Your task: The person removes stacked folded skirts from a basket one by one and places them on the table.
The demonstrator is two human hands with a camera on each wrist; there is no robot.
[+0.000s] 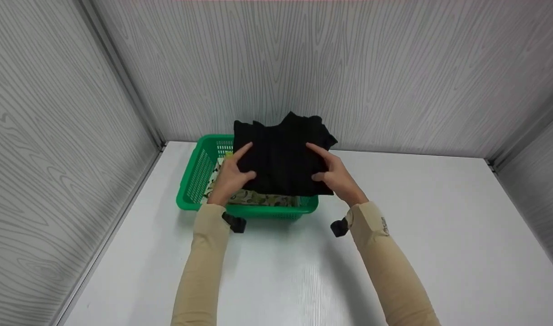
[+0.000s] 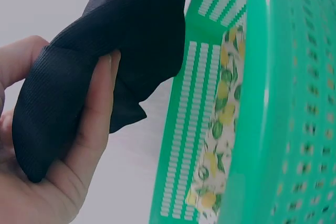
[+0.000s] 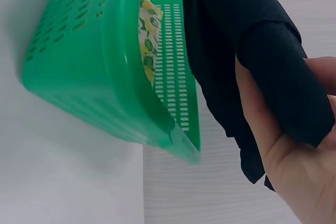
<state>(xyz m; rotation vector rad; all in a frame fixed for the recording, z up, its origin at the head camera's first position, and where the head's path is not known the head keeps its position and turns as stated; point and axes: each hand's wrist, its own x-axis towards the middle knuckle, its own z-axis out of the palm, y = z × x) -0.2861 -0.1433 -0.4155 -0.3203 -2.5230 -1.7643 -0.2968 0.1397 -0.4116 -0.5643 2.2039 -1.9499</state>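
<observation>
A folded black cloth (image 1: 281,158) is held up over the green plastic basket (image 1: 190,181) in the head view. My left hand (image 1: 233,176) grips its left side, thumb and fingers around the folded edge; the left wrist view shows the cloth (image 2: 136,24) pinched between them. On the opposite side my right hand (image 1: 337,176) holds the cloth the same way, and in the right wrist view its thumb and fingers wrap the folded edge (image 3: 283,72). Beneath the cloth, a patterned fabric (image 1: 262,198) with yellow and green prints lies inside the basket.
The basket stands on a white table (image 1: 276,271), close to the grey wood-grain back wall (image 1: 303,68). A similar side wall (image 1: 45,181) rises at the left. Small black devices (image 1: 339,227) are strapped at both wrists over beige sleeves (image 1: 389,267).
</observation>
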